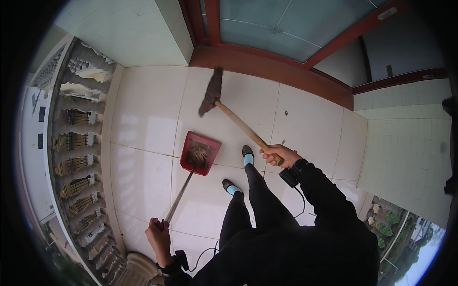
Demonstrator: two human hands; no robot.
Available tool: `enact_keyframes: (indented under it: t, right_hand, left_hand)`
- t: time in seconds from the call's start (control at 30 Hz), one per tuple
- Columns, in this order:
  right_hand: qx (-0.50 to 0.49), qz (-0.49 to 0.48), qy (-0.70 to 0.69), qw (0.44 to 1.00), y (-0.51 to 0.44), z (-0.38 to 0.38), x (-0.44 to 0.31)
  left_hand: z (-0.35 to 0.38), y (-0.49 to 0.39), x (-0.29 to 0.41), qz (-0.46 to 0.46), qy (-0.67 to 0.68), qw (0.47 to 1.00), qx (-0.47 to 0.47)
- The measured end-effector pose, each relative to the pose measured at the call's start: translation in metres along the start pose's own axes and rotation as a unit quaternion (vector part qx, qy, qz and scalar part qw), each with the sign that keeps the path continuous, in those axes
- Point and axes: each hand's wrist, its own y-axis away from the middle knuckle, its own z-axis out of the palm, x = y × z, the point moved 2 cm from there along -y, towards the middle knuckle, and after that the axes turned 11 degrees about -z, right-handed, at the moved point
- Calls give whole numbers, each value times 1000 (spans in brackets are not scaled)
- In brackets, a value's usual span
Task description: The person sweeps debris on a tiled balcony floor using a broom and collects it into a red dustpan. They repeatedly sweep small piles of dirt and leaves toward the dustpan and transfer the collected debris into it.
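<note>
My right hand is closed around the wooden handle of a broom. The broom's dark brown head is over the tiles near the door sill, a little blurred. With my left hand I grip the end of a long metal handle that leads to a red dustpan. The dustpan lies on the floor left of my feet, below the broom head in the picture, not touching it. Greyish-brown debris sits inside the pan.
A stone balustrade runs along the left. A red-framed glass door with a reddish-brown sill stands ahead. Small leaf bits lie on the pale floor tiles. A tiled wall is on the right.
</note>
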Motion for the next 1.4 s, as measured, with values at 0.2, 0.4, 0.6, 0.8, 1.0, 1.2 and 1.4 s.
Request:
enact_keyframes:
  t: [0.2, 0.4, 0.6, 0.8, 1.0, 1.2, 1.4]
  right_hand:
    - [34, -33, 459, 887, -110, 12, -49]
    - [-1, 24, 446, 895, -139, 37, -76]
    - [-33, 45, 450, 891, -176, 80, -77]
    - [-68, 48, 487, 870, -216, 135, -57]
    - [-65, -13, 651, 756, -274, 195, -57]
    - [-127, -22, 656, 744, -388, 274, -78]
    - [-203, -91, 656, 721, -559, 358, -86]
  left_hand:
    - [4, -12, 53, -20, -61, 998, 4]
    - [-10, -13, 44, -126, 19, 991, 39]
    - [-35, 0, 18, -240, 200, 948, 64]
    - [-48, -24, 7, -237, 140, 959, 70]
    - [-59, -71, -6, -248, 59, 966, 51]
    - [-65, -113, 0, -274, 103, 952, 87]
    - [-77, -161, 24, -300, 138, 940, 84]
